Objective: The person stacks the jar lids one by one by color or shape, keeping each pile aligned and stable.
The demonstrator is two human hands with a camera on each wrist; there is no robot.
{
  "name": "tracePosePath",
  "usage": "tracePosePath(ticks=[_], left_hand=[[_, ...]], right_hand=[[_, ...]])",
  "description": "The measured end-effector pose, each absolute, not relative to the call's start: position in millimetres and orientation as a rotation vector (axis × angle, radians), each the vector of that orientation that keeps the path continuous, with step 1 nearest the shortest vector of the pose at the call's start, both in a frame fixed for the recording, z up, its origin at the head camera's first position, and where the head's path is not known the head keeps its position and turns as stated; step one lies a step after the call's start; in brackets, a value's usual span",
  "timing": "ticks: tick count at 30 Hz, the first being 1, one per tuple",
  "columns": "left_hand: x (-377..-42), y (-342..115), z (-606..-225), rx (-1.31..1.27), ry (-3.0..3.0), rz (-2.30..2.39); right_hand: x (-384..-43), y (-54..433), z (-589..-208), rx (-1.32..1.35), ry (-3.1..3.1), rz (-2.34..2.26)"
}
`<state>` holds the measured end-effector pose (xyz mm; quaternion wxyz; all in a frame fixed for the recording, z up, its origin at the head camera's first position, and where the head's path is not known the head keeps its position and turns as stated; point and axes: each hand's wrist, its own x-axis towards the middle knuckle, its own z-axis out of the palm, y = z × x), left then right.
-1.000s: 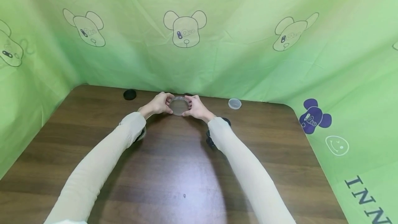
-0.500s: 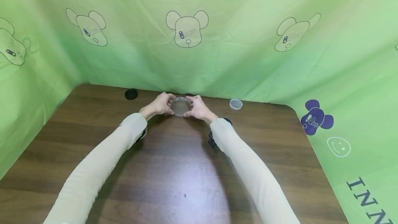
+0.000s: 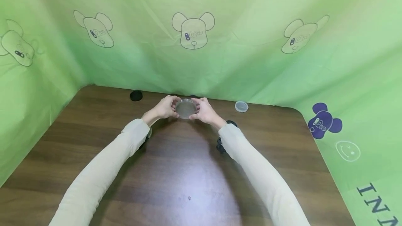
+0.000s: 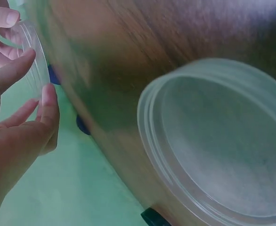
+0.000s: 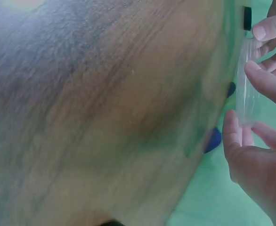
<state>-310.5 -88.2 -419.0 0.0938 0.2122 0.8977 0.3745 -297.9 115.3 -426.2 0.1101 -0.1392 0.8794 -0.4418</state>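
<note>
A clear round shallow dish (image 3: 186,109), or a lid of that shape, is held between both hands near the table's back edge. In the head view it tilts toward me. My left hand (image 3: 164,107) grips its left rim, thumb at the near side and fingers at the far side. On the opposite rim my right hand (image 3: 205,111) grips it likewise. Both wrist views show the dish (image 4: 32,61) edge-on, with fingers and thumbs around its rim. Close to the left wrist camera is a large translucent round container or lid (image 4: 223,146); most of it is hidden under the left sleeve in the head view.
A black disc (image 3: 136,95) lies at the back left of the wooden table (image 3: 188,170). At the back right lies a frosted round lid (image 3: 241,106). Green printed cloth (image 3: 194,69) rises directly behind the table and along its sides.
The head view has shifted slightly, so table, hands and dish all appear a little further right. Both hands keep the same hold on the dish.
</note>
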Motion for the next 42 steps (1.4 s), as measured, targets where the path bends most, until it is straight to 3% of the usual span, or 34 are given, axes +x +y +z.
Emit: tracePosePath(ticks=[16,42], left_hand=[[-298.5,-80.0,-422.3,0.561,2.570,1.246],[-277.4,-67.2,-418.8,0.740,2.652,1.115]], right_hand=[[-285.7,127.3,-416.3,-0.418,2.588,-1.246],[-254.7,139.9,-417.2,-0.418,2.629,-1.239]])
